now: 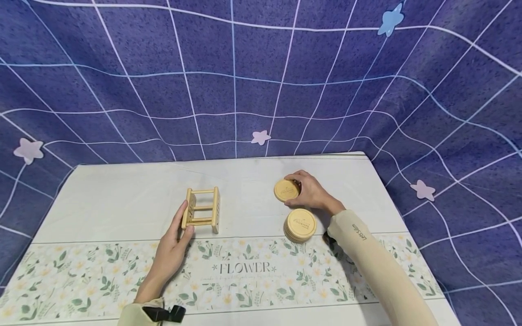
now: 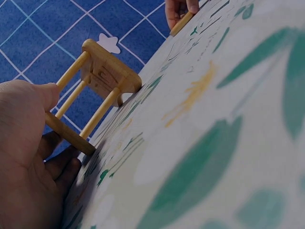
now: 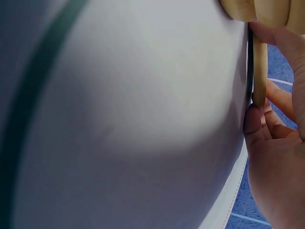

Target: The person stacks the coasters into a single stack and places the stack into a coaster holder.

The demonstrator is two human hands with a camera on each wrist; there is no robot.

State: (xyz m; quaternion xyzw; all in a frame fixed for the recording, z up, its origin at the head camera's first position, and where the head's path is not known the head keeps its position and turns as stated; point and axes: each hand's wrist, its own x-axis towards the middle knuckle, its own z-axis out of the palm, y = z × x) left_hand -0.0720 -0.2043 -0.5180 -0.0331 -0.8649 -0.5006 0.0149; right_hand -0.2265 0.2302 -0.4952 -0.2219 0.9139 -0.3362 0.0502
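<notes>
On the left of the table stands a small wooden coaster rack [image 1: 215, 210] with two side panels joined by round bars. My left hand [image 1: 169, 249] grips its left panel between thumb and fingers; the left wrist view shows the rack [image 2: 106, 71] from below the thumb. Over on the right, my right hand [image 1: 311, 192] holds a round wooden coaster [image 1: 284, 190] by its edge, thumb on the near side. In the right wrist view that coaster [image 3: 260, 71] is seen edge-on, close to the cloth. Just nearer to me is a stack of round coasters [image 1: 302, 223], with printing on the top one.
A white tablecloth [image 1: 244, 181] with a flowered band [image 1: 244, 299] covers the table. Behind and to the sides hangs a dark blue gridded curtain [image 1: 212, 95] with star shapes. Black straps or mounts sit at both wrists.
</notes>
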